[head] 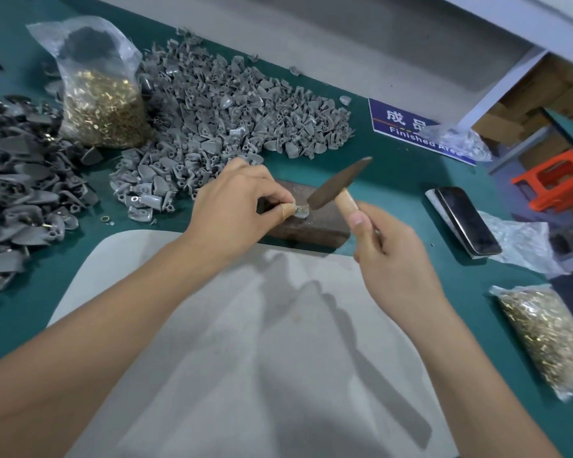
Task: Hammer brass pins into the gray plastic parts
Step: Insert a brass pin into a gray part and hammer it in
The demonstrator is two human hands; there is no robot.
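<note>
My left hand [235,206] pinches a small gray plastic part [301,211] on top of a dark metal block [311,226]. My right hand [391,256] grips the wooden handle of a small hammer [338,183]. The hammer's lower end sits right beside the part. I cannot make out a brass pin at the part. A big heap of loose gray plastic parts [225,107] lies behind the block. A clear bag of brass pins [101,100] stands at the back left, and another bag of brass pins [543,335] lies at the right.
Darker gray parts [17,193], some with brass fittings, are piled at the left. A phone [467,219] lies right of the block, near crumpled plastic bags. A blue "Finished Area" sign [407,127] is at the back. A pale cloth [245,342] covers the near table.
</note>
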